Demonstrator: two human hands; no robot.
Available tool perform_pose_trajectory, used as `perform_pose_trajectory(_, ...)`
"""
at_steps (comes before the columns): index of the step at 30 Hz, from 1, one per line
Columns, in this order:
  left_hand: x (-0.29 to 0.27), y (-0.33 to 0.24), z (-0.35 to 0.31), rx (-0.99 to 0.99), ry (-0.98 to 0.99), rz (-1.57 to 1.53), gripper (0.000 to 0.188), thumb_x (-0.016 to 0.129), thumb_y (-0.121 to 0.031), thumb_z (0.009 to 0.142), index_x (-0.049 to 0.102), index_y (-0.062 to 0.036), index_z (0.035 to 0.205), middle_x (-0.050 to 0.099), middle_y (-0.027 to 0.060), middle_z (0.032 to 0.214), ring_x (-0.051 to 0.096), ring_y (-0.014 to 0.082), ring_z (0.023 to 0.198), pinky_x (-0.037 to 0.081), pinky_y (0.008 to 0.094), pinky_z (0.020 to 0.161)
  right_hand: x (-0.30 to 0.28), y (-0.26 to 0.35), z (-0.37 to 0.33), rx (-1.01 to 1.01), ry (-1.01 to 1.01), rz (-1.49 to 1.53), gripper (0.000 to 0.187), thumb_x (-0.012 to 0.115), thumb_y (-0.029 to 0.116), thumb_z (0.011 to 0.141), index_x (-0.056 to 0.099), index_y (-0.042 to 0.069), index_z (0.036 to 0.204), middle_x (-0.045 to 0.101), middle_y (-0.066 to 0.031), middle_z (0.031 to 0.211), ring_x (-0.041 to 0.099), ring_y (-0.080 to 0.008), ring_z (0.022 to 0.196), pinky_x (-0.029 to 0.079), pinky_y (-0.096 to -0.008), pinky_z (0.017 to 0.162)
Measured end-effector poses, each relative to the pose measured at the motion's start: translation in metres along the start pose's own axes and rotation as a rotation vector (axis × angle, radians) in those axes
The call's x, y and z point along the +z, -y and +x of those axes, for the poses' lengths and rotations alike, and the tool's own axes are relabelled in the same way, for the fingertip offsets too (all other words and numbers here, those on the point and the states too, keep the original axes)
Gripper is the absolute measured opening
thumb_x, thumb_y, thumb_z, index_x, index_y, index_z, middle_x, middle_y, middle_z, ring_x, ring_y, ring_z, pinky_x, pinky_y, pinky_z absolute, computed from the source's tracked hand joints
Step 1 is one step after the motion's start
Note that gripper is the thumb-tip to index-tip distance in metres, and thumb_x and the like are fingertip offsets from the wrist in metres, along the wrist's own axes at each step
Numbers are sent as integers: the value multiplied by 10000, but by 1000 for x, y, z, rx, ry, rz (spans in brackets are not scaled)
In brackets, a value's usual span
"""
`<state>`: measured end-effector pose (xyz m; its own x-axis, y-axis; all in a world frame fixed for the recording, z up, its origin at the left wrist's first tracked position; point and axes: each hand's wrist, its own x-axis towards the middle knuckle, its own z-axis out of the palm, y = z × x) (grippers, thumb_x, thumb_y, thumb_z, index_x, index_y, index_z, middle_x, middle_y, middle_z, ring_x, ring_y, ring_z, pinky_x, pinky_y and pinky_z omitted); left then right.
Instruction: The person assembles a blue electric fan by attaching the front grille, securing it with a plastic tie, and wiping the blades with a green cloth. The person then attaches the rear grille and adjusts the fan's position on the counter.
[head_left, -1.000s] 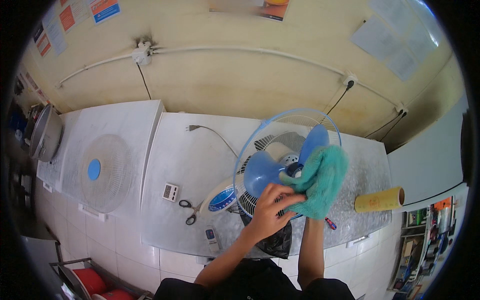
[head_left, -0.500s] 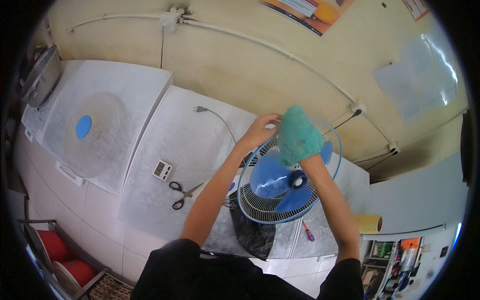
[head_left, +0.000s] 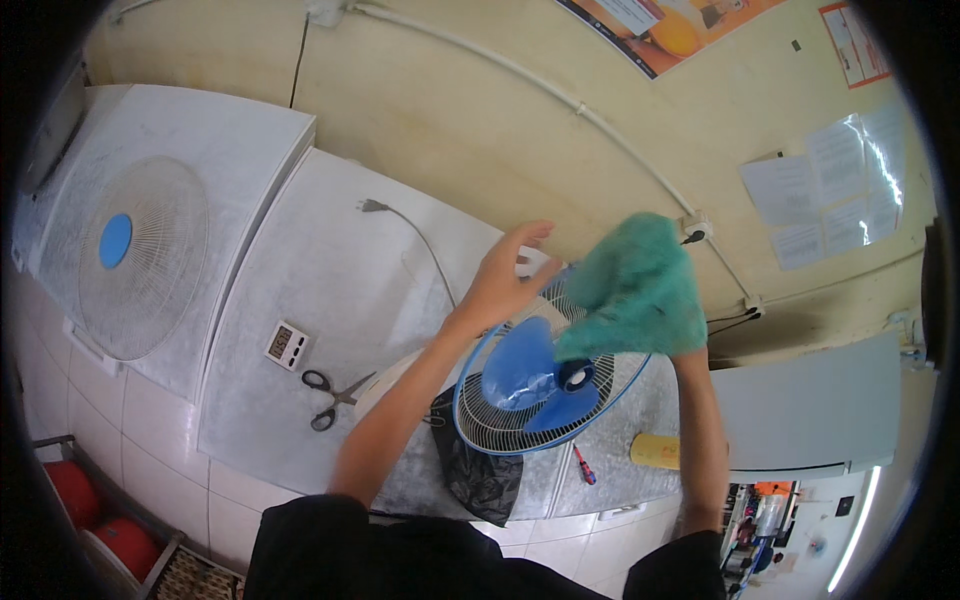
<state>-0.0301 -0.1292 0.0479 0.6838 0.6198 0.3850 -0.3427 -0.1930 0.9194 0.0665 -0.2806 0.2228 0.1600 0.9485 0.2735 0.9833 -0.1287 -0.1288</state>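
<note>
A table fan with translucent blue blades [head_left: 517,362] stands in front of me, its front cover off. The blades lie bare in a rear grille [head_left: 490,430] with a blue rim. My left hand [head_left: 508,278] is raised by the grille's upper left edge, fingers apart and nothing in them. A green cloth [head_left: 635,285] covers my right hand, which grips it above the upper right of the blades. The cloth is blurred and hides the fingers of that hand. One lower corner of it hangs in front of the blades near the dark hub [head_left: 575,377].
A round fan cover [head_left: 165,270] lies on the white top at left. Scissors [head_left: 335,398], a small digital timer [head_left: 286,345] and a loose plug [head_left: 372,206] lie nearer the fan. A black plastic bag [head_left: 480,485], a screwdriver [head_left: 585,468] and a yellow roll [head_left: 655,451] are around its base.
My right hand has carried the green cloth to the right, across the fan's upper part. The left hand's fingers have spread beside the rim. The whole view has shifted a little.
</note>
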Motion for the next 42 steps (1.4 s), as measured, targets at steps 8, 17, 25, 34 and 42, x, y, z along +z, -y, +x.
perform_pose_trajectory(8,5,-2,-85,123,-190,403,263,729,-66,912,728,-38,1173,677,142,1050,677,294,923,551,375,803,-11,-44,-159,481,-895,799,281,706,187,834,712,62,1086,681,-149,1137,669,-339,1001,536,-461,875)
perform_pose_trajectory(17,12,-13,-74,64,-90,494,305,724,58,856,722,1,1156,635,106,922,632,193,752,522,308,684,2,-102,-337,754,-1194,612,249,698,185,846,729,58,1059,698,-148,1136,681,-337,1010,538,-460,898)
perform_pose_trajectory(25,22,-11,-70,119,-91,607,337,748,27,858,713,-2,1193,641,104,959,623,186,803,515,304,699,67,-194,-454,741,-794,-120,225,692,183,858,744,55,1035,712,-148,1135,692,-335,1017,541,-459,918)
perform_pose_trajectory(34,-5,-28,-142,-379,25,538,353,707,-6,923,609,-41,1260,629,29,1016,648,123,909,563,275,725,185,-215,-525,702,783,-252,157,713,183,847,771,47,902,734,-192,975,714,-367,979,561,-466,884)
perform_pose_trajectory(42,-25,-10,-155,-465,139,251,334,661,47,944,528,-45,1237,575,38,1082,589,140,1073,603,293,807,26,-47,-176,-67,-33,200,235,678,62,843,657,67,1077,667,-77,1103,678,-256,1024,586,-388,791)
